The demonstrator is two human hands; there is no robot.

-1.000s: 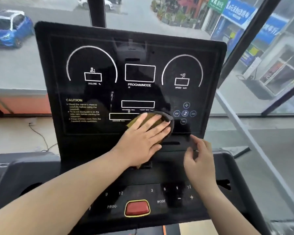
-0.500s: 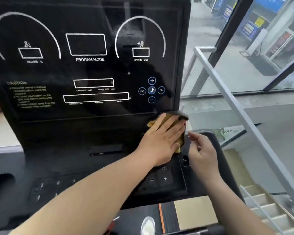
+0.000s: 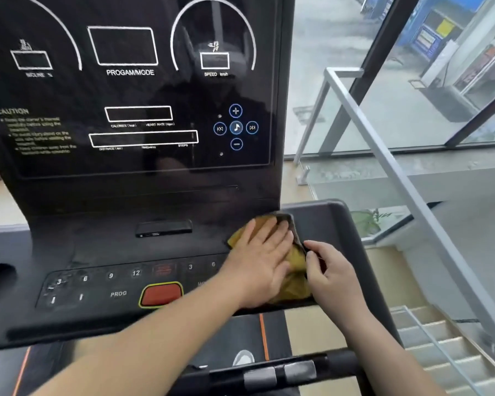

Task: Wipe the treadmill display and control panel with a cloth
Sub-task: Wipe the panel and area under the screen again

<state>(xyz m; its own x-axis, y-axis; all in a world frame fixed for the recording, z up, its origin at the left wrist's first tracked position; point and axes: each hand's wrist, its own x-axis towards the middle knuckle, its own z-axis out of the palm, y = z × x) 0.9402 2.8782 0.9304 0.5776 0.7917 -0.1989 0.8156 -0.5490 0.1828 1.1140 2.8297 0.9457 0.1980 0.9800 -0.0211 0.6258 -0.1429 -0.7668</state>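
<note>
Gym: treadmill console (image 3: 132, 110) beside street-facing windows (image 3: 340, 52)

Display (image 3: 132, 90): glossy black panel, smooth, mirror-like reflections, printed white markings. Control panel (image 3: 103, 252) below: black plastic, matt, dull sheen, faint smudges and streaks near the number keys. Red button (image 3: 161, 294): smooth, slightly shiny plastic with a yellow rim. Cloth (image 3: 293, 278): soft woven fabric, mustard yellow with a dark edge, crumpled, matt. Side tray (image 3: 323, 221): matt grey plastic. Railing (image 3: 383, 155): brushed grey metal. Handlebar (image 3: 280, 372): black with silvery metal contact plates.
</note>
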